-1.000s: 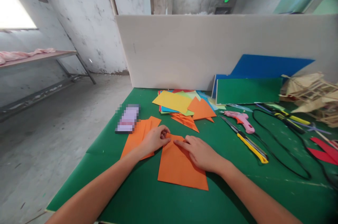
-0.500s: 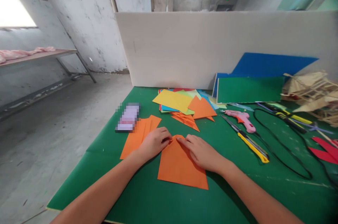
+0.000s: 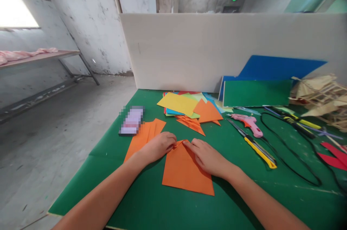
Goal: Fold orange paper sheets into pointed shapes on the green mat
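Note:
A sheet of orange paper (image 3: 187, 172) lies on the green tabletop in front of me, its far edge creased and folded over. My left hand (image 3: 159, 146) pinches the far left corner of that sheet, fingers closed. At the far right corner, my right hand (image 3: 207, 154) has its fingers bent and pressed together on the fold, the index fingertip at the crease. A second orange sheet (image 3: 148, 132) with lengthwise creases lies left of my left hand, partly under its wrist. Beyond both hands are folded orange pieces (image 3: 207, 111).
Coloured paper sheets (image 3: 177, 103) are stacked at the back. A blurred phone-like object (image 3: 132, 121) lies left. To the right are a yellow utility knife (image 3: 260, 150), a pink glue gun (image 3: 249, 123) with black cord, and red pieces (image 3: 333, 156). A white board (image 3: 189, 49) stands behind.
The fold at the far edge has shifted a little, with the paper now raised into a small peak between my fingertips. Both hands stay nearly in place.

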Tool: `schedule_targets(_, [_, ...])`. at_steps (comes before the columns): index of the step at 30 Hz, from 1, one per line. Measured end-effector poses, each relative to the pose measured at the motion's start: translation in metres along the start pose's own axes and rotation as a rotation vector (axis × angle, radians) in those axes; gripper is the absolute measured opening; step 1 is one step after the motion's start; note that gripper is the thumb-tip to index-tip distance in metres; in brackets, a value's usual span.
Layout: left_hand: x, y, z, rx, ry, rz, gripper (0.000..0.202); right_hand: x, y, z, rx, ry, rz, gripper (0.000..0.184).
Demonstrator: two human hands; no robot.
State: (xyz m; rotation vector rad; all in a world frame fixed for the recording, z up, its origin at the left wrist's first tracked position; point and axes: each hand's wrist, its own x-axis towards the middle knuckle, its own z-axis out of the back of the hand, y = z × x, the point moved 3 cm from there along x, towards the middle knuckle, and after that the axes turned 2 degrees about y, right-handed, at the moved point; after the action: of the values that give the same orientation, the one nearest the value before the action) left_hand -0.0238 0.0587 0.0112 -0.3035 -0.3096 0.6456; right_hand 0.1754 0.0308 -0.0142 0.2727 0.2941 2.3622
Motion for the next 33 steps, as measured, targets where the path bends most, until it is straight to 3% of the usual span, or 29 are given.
schedule_targets(25, [0.0039, -0.0061, 0.0041, 0.029, 0.066, -0.065, 0.020, 0.0003, -0.0006, -0.0004, 0.045, 0.010, -0.017, 0.053])
schedule_targets(33, [0.0030, -0.0041, -0.0005, 0.151, 0.115, -0.079, 0.026, 0.0011, -0.0006, -0.0006, 0.043, 0.008, -0.013, 0.053])
